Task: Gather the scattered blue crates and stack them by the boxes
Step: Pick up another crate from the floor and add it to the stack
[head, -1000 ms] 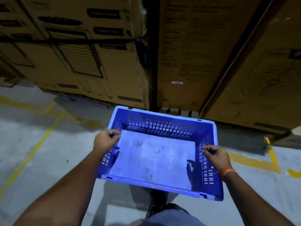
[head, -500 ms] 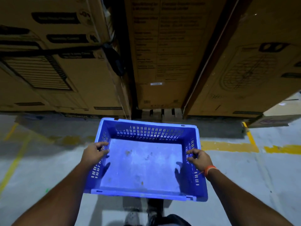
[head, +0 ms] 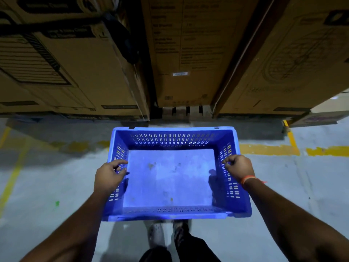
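An empty blue plastic crate [head: 170, 178] with slotted walls hangs level in front of me above the concrete floor. My left hand [head: 109, 175] grips its left rim and my right hand [head: 238, 168], with an orange band at the wrist, grips its right rim. Tall brown cardboard boxes [head: 188, 53] stand directly behind the crate's far edge. The crate's floor is dusty with a few small specks.
A wooden pallet [head: 181, 111] shows under the middle box. Worn yellow floor lines [head: 268, 149] run left to right just before the boxes, and another yellow line [head: 11, 178] runs along the left. My feet [head: 166, 233] are below the crate.
I have stepped closer to the boxes and turned to face them squarely. The crate has levelled out, and both hands keep their hold on its rims.
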`<state>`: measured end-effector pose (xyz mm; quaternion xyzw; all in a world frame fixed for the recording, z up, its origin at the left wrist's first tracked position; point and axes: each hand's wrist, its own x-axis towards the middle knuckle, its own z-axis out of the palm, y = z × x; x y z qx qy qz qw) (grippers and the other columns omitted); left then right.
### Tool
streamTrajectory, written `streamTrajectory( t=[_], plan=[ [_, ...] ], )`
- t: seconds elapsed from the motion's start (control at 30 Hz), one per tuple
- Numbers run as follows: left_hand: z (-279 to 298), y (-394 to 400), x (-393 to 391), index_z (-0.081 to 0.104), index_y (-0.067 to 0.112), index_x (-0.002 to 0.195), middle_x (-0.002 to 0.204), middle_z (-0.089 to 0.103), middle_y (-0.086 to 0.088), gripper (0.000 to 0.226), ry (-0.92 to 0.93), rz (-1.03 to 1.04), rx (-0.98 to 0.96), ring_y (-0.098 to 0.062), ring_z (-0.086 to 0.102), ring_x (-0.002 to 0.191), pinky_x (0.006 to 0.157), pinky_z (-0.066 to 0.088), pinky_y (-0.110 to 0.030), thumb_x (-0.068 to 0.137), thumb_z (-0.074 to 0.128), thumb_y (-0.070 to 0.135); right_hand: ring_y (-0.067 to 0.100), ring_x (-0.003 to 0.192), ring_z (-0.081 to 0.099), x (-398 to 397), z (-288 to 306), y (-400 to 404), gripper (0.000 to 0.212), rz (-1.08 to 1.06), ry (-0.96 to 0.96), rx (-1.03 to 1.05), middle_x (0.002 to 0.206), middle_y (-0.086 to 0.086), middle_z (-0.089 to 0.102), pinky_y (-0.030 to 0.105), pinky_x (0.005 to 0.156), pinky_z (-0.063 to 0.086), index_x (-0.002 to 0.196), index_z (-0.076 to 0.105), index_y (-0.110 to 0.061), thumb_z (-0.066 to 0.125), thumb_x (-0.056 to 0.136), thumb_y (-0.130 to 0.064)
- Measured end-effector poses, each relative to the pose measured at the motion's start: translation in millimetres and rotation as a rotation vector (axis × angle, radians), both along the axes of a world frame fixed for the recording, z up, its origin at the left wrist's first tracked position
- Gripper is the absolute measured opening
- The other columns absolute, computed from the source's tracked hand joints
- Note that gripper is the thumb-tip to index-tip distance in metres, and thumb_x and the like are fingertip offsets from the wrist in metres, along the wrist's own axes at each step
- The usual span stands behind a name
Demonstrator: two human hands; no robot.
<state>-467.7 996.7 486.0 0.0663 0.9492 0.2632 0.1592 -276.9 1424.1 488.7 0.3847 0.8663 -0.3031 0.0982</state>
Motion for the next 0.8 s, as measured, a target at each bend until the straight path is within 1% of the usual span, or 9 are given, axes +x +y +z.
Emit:
streamTrajectory(
  t=[0.17,0.27,0.4,0.47,0.53,0.6,0.67,0.73,0.8],
  plan=[
    [-4,0,0,0.074,0.037,0.094,0.067,0.066,0.005,0.021,0.04,0.001,-0.034,-0.014,0.061,0.06,0.06,0.044,-0.028,0.08,0.077,0.022,0.019,0.08,0.069,-1,-5,2,0.014,0.009,0.012,0.015,0.083,-0.001,0.076,0.024,0.079,0.05,0.076,0.076,-0.024,0.07,0.073,-0.012],
    [-5,1,-1,0.075,0.035,0.092,0.065,0.066,0.004,0.017,0.042,0.003,-0.033,-0.011,0.062,0.06,0.057,0.043,-0.027,0.081,0.076,0.022,0.022,0.082,0.069,0,-9,2,0.015,-0.001,0.016,0.033,0.084,0.0,0.076,0.024,0.078,0.049,0.075,0.075,-0.025,0.069,0.073,-0.011],
    [-12,-1,-5,0.076,0.032,0.094,0.061,0.064,0.003,0.016,0.056,-0.014,-0.025,-0.01,0.061,0.059,0.056,0.041,-0.025,0.081,0.074,0.021,0.027,0.084,0.069,0,-13,3,0.013,0.007,0.027,0.095,0.084,0.005,0.076,0.027,0.08,0.05,0.076,0.076,-0.025,0.071,0.071,-0.014],
    [-13,-2,-5,0.076,0.031,0.099,0.063,0.064,0.001,0.02,0.057,-0.037,-0.017,-0.014,0.061,0.059,0.057,0.041,-0.026,0.082,0.073,0.021,0.029,0.085,0.069,3,-15,1,0.016,0.026,0.015,0.141,0.085,0.007,0.075,0.027,0.078,0.05,0.083,0.077,-0.026,0.072,0.07,-0.017],
    [-12,-6,-3,0.075,0.032,0.104,0.073,0.067,0.0,0.026,0.059,-0.079,-0.003,-0.019,0.062,0.065,0.062,0.04,-0.028,0.08,0.075,0.022,0.029,0.085,0.068,10,-12,-2,0.027,0.059,0.0,0.163,0.084,0.009,0.072,0.028,0.077,0.048,0.096,0.077,-0.026,0.076,0.07,-0.019],
    [-13,-14,-1,0.073,0.037,0.106,0.079,0.067,-0.004,0.033,0.07,-0.14,-0.007,-0.021,0.059,0.066,0.064,0.041,-0.029,0.076,0.078,0.025,0.027,0.079,0.064,20,-6,-8,0.037,0.08,-0.011,0.143,0.079,0.006,0.065,0.025,0.073,0.043,0.106,0.075,-0.026,0.078,0.07,-0.018],
    [-15,-20,0,0.072,0.04,0.106,0.078,0.064,-0.007,0.035,0.08,-0.169,-0.01,-0.021,0.055,0.065,0.066,0.047,-0.031,0.074,0.079,0.026,0.023,0.076,0.06,28,-4,-14,0.041,0.058,-0.007,0.126,0.081,0.004,0.063,0.023,0.073,0.04,0.109,0.074,-0.025,0.079,0.07,-0.016],
    [-16,-22,2,0.073,0.038,0.106,0.078,0.064,-0.009,0.035,0.096,-0.169,0.004,-0.022,0.057,0.072,0.067,0.046,-0.031,0.075,0.078,0.024,0.024,0.081,0.063,34,-6,-20,0.04,0.013,0.008,0.129,0.091,0.007,0.068,0.023,0.075,0.041,0.107,0.075,-0.025,0.079,0.069,-0.014],
    [-15,-20,4,0.074,0.034,0.107,0.072,0.062,-0.012,0.033,0.122,-0.176,0.016,-0.023,0.057,0.075,0.068,0.044,-0.031,0.076,0.078,0.021,0.022,0.079,0.062,34,-9,-24,0.035,-0.014,0.022,0.151,0.086,0.004,0.067,0.022,0.073,0.041,0.103,0.076,-0.024,0.078,0.069,-0.014]
  ],
)
